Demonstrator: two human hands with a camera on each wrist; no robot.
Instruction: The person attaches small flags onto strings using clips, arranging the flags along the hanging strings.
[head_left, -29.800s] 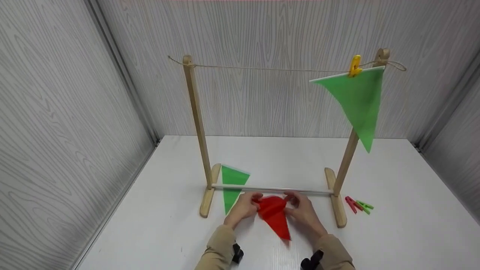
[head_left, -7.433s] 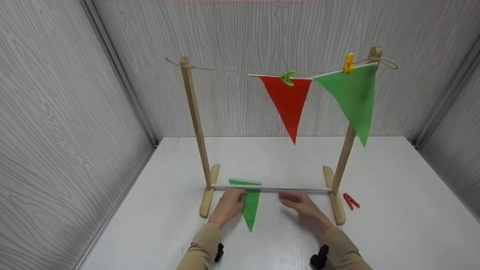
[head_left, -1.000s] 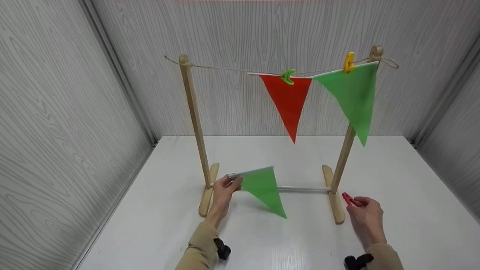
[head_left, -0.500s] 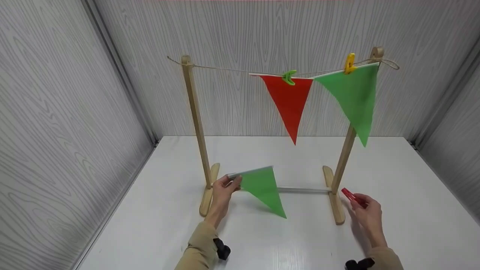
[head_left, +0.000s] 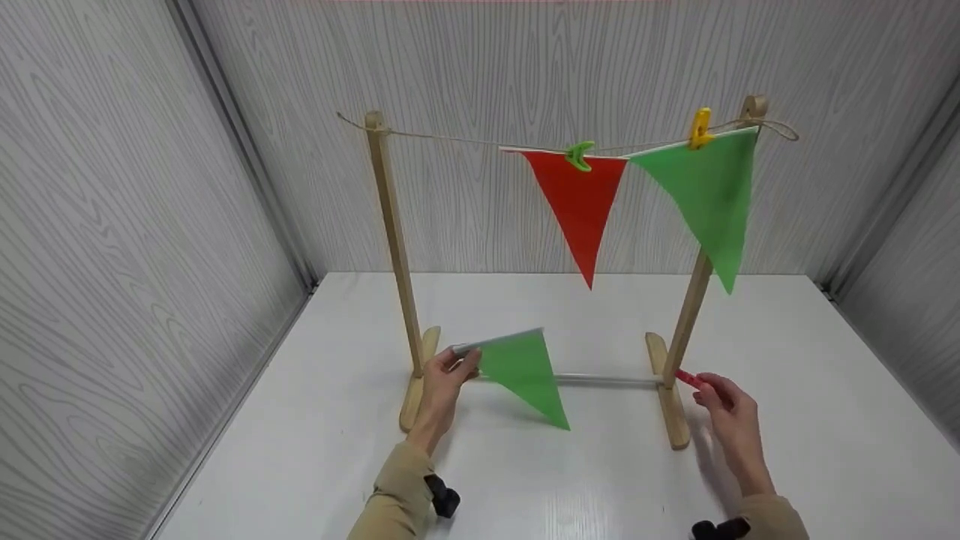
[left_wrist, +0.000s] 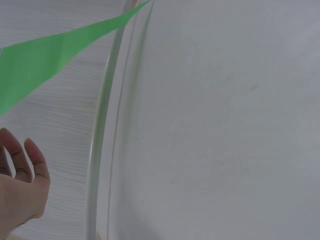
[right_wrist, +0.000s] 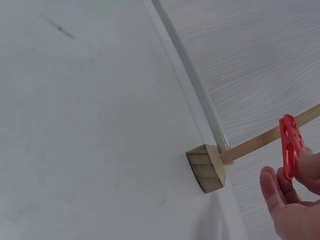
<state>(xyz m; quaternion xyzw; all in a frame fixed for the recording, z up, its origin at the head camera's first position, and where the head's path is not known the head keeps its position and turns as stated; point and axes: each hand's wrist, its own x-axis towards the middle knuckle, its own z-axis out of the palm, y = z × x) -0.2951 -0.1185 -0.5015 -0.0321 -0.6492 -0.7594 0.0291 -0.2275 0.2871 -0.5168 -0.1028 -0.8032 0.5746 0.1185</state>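
My left hand (head_left: 444,384) pinches a green triangular pennant (head_left: 525,375) by the left end of its white top edge. The pennant is raised in front of the stand's low white crossbar, its tip slanting down to the right; part of it also shows in the left wrist view. Beside the right post, my right hand (head_left: 731,412) pinches a red clothespin (right_wrist: 289,145) between thumb and fingers, off the table. Overhead on the string (head_left: 442,137) hang a red pennant (head_left: 577,206) under a green clothespin (head_left: 579,156) and another green pennant (head_left: 712,195) under a yellow clothespin (head_left: 700,129).
Two wooden posts (head_left: 391,232) on flat feet (head_left: 677,420) hold up the string, joined low down by the white crossbar (head_left: 607,379). The stand is on a white table (head_left: 300,450) with grey wood-grain walls (head_left: 480,67) at the back and sides.
Since a second ago, my right hand has lifted the red clothespin off the table and brought it slightly up and left. The left hand with the pennant has barely moved.
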